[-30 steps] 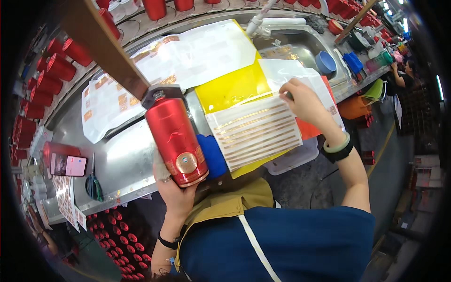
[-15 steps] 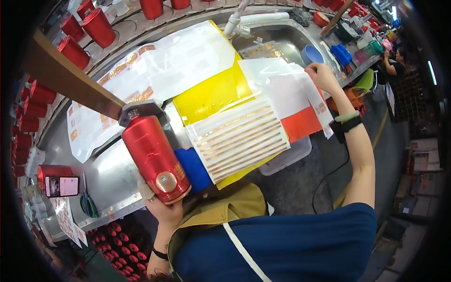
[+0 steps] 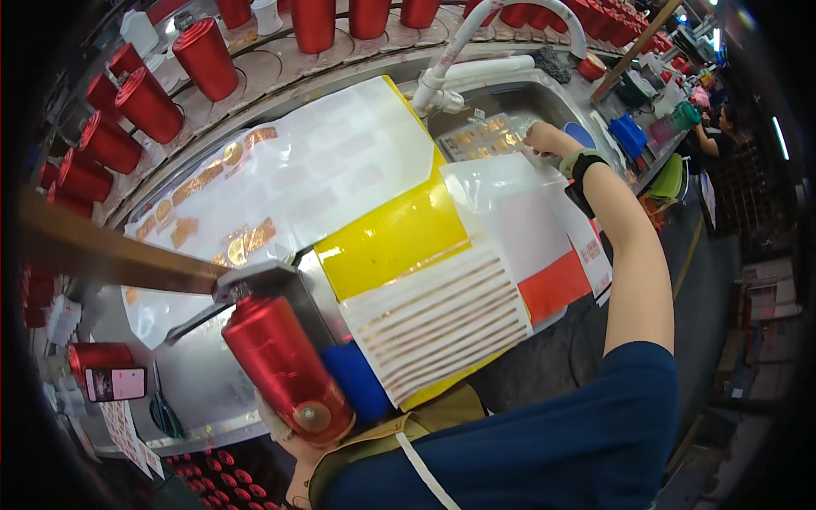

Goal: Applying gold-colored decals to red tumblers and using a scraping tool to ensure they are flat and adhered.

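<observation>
My left hand [image 3: 297,449] is closed around the lower end of a shiny red bottle [image 3: 276,348], its fingers mostly hidden beneath. The bottle lies tilted, its neck against a metal bracket on a brown bar [image 3: 127,255]; a round gold emblem [image 3: 311,415] shows near its base. My right hand [image 3: 548,140] reaches over the metal sink [image 3: 476,104], fingers bent together beside a clear sheet of gold decals [image 3: 489,138]. Whatever they pinch is too small to make out. A blue bowl [image 3: 580,133] sits just behind this hand.
Gold-striped sheets [image 3: 442,319], a yellow sheet [image 3: 391,234] and a white sheet with gold decals [image 3: 340,153] cover the bench. A white tap [image 3: 438,89] stands by the sink. Red bottles [image 3: 204,59] line the back. Scissors [image 3: 161,412] and a phone [image 3: 116,384] lie left.
My right hand has left the edge of the white sheet and moved up over the sink. The view has shifted, showing more of the back; my left hand still holds the bottle.
</observation>
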The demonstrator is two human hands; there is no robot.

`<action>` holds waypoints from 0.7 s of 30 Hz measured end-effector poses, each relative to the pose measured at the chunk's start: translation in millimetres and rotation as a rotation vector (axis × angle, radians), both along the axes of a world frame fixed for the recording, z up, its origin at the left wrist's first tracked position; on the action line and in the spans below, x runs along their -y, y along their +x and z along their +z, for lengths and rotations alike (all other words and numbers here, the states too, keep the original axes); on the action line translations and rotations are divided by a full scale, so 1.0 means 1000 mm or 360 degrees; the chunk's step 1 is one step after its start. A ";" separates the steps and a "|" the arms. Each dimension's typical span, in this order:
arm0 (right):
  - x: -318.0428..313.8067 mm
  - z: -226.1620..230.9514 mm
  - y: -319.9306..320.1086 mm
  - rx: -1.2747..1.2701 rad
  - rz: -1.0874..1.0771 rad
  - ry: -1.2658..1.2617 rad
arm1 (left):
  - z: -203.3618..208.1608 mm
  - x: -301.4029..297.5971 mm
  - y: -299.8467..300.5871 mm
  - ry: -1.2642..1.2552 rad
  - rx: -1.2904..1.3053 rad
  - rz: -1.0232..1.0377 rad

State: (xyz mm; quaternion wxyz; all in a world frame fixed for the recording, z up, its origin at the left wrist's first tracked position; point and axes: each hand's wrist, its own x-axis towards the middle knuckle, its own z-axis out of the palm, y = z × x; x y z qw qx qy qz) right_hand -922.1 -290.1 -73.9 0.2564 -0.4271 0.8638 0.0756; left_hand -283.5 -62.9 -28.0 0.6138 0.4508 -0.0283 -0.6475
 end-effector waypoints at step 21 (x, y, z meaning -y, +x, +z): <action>0.046 -0.025 -0.006 -0.0261 0.0469 0.0503 | -0.050 0.043 -0.003 -0.0035 0.0595 -0.0142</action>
